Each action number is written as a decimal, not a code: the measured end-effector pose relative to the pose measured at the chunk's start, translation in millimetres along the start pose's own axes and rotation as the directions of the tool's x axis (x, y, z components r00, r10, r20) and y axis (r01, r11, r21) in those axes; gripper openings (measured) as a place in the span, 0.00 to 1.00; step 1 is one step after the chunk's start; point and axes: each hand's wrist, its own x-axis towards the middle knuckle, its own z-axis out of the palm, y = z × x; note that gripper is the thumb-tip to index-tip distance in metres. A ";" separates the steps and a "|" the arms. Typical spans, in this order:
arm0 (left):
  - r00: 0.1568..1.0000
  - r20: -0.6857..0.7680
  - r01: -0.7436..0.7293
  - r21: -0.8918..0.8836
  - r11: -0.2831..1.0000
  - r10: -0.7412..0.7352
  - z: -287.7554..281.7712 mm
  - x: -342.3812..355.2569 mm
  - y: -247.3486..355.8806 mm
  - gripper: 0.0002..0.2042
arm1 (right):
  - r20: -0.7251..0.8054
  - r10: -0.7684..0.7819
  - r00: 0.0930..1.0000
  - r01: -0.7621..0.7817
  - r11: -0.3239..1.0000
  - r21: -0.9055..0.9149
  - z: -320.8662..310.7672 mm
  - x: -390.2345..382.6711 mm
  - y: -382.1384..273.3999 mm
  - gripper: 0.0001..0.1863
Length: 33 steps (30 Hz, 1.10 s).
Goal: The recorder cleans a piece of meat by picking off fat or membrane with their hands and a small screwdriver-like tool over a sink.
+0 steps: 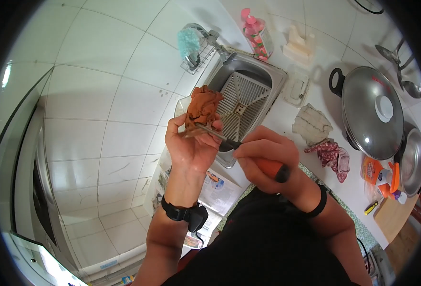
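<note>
My left hand (191,150) is raised palm up at the sink's left edge, its fingers closed round a crumpled orange-brown cloth (203,106). In my right hand (279,148) is a screwdriver (270,169) with an orange and black handle. Its thin metal shaft points left and lies across the fingers of my left hand, with the end against the lower part of the cloth. Folds of the cloth partly hide the tip. Whether the left fingers also press on the shaft, I cannot tell.
Behind my hands is a steel sink (279,78) with a slotted rack (241,95). A pink pump bottle (257,38) stands at its back. To the right are a grey rag (311,125), a red patterned cloth (331,158), a lidded wok (370,112) and a yellow cutter (371,208). Newspaper (220,190) lies below.
</note>
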 end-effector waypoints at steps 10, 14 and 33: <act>0.999 0.024 0.048 -0.012 0.999 -0.048 -4.5 1.5 0.0 0.30 | 0.007 -0.005 1.000 0.005 1.000 -0.001 -9.1 -1.6 1.4 0.12; 0.998 0.015 0.054 -0.003 0.999 -0.054 -7.1 2.9 0.9 0.31 | -0.009 -0.019 1.000 0.018 1.000 -0.016 -8.1 -1.9 1.3 0.12; 0.998 0.017 0.059 0.011 0.998 -0.059 -0.6 11.1 -3.3 0.29 | -0.024 0.036 0.999 -0.038 0.998 -0.057 -19.1 0.4 5.1 0.10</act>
